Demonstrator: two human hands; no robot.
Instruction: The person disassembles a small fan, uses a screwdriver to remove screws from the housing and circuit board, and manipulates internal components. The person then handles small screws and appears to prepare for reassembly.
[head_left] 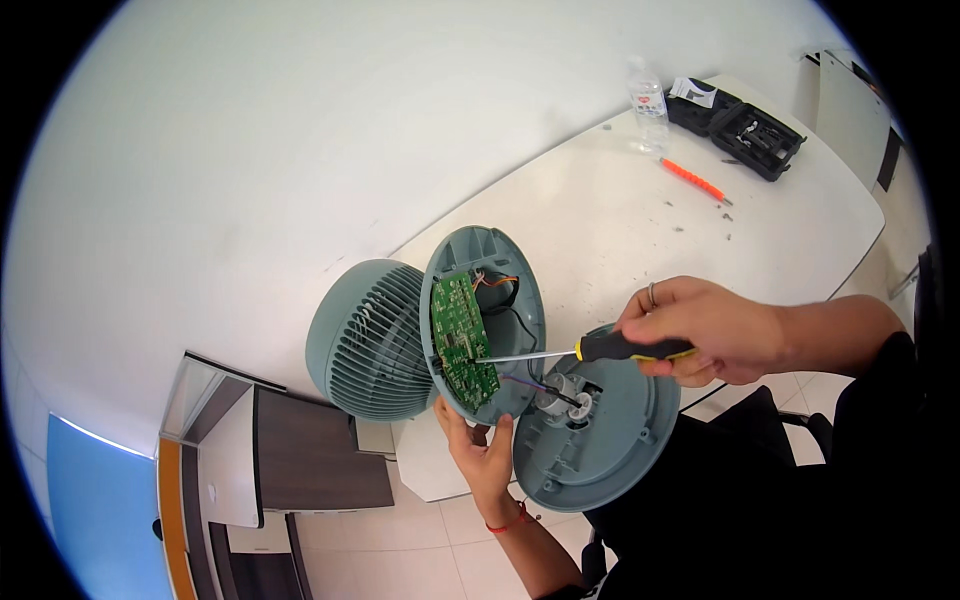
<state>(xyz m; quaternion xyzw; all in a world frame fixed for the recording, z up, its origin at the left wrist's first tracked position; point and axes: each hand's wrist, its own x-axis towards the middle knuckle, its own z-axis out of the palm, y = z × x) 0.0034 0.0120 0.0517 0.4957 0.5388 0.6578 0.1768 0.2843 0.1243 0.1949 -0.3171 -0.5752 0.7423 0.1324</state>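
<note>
Head view: right hand [715, 330] grips screwdriver [622, 347], tip indistinct; left hand [482, 462] clamps grey-green housing [484, 243], fingers partly hidden.

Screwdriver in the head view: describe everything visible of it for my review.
The screwdriver has a slim, straight shaft that looks like bare metal and a thick black handle with yellow accents, probably plastic or rubber. The right hand grips the handle, partly covering it. The tool lies nearly level across the picture, its shaft pointing left to the green circuit board. Whether the tip touches the board or a screw is too small to tell.
</note>
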